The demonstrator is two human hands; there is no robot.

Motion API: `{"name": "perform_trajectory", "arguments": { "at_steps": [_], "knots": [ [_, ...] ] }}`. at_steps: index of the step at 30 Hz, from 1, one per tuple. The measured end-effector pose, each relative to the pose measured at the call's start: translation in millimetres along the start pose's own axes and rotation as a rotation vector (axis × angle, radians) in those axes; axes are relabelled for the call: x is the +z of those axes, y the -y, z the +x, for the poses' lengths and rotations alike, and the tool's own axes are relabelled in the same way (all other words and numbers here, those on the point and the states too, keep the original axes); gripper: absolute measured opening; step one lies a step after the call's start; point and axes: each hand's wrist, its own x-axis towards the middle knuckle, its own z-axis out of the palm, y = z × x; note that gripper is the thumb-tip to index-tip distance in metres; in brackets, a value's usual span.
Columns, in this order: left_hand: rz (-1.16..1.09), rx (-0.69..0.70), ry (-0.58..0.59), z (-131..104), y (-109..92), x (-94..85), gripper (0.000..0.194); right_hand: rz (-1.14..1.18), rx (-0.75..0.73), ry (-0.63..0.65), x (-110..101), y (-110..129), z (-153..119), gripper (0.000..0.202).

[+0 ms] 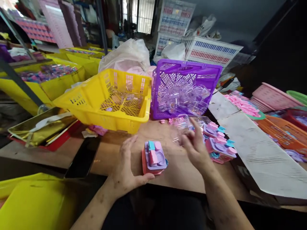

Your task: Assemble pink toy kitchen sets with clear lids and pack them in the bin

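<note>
A small toy kitchen set (155, 158), with a lilac top, pink and teal blocks and a coral base, stands upright on the table in front of me. My left hand (126, 166) is open around its left side, thumb stretched along the near side and fingers apart. To the right, my right hand (195, 143) has its fingers curled, with the index finger raised. A clear plastic cover (176, 135), smeared by motion, shows at its fingertips. Beyond that hand sit more toy sets (220, 145) of the same kind, alongside clear covers.
A yellow basket (103, 116) stands at the back left, with a few clear pieces inside. Beside it, a tilted purple crate (189, 64) holds many clear covers. A dark phone-like slab (81, 158) lies at left. White cardboard (261, 150) borders the right side.
</note>
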Motion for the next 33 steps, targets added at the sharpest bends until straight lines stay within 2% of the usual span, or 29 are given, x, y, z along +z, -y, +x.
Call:
{"name": "perform_trajectory", "arguments": {
  "at_steps": [3,5,7,10,12,15,18,21,24,26,29,33],
  "knots": [
    [-0.024,0.076,-0.067,3,-26,-16.8,0.118,0.341,0.181,-0.015,-20,44,-15,0.063],
    [-0.025,0.146,-0.017,6,-45,-21.8,0.124,0.493,0.248,0.089,-21,77,-28,0.073],
    [-0.02,0.233,0.069,8,-60,-24.1,0.13,0.606,0.31,0.238,-14,103,-43,0.088],
    [-0.079,0.294,0.151,5,-69,-26.8,0.122,0.674,0.404,0.427,-1,125,-63,0.089],
    [-0.14,0.264,0.156,2,-68,-29.0,0.112,0.603,0.398,0.477,2,132,-69,0.092],
    [-0.221,0.2,0.165,-2,-64,-31.2,0.104,0.408,0.24,0.46,-1,139,-68,0.098],
    [-0.246,0.196,0.19,-2,-57,-29.1,0.108,0.122,-0.048,0.394,-4,144,-56,0.096],
    [-0.204,0.22,0.139,1,-43,-21.3,0.116,-0.145,-0.253,0.336,-4,140,-40,0.094],
    [-0.175,0.06,0.187,6,-17,-6.7,0.143,-0.202,-0.278,0.289,2,128,-22,0.074],
    [-0.181,-0.079,0.243,10,2,6.7,0.151,-0.217,-0.238,0.28,10,119,-11,0.062],
    [-0.234,-0.153,0.226,14,22,27.0,0.14,-0.287,-0.21,0.3,26,106,0,0.057],
    [-0.321,-0.121,0.144,16,27,38.6,0.117,-0.361,-0.263,0.355,39,95,5,0.059]
  ]
}}
